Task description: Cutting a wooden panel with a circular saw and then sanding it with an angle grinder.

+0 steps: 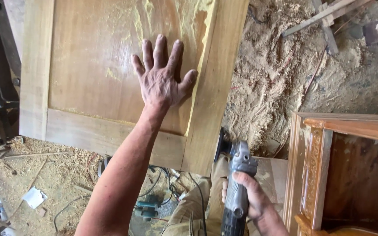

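Sawdust-covered floor (276,87) under a panelled wooden door (110,87), my left hand (160,81) flat and spread on its panel, no grip, right hand (252,201) closed round the grey power sander (237,183) held off the door's lower edge, apparently between sanding passes.

A light wooden door panel (110,78), framed and dusted with yellow sawdust, is laid flat at the far left. A grey angle grinder (237,183) is held upright at the near right, beside its corner.
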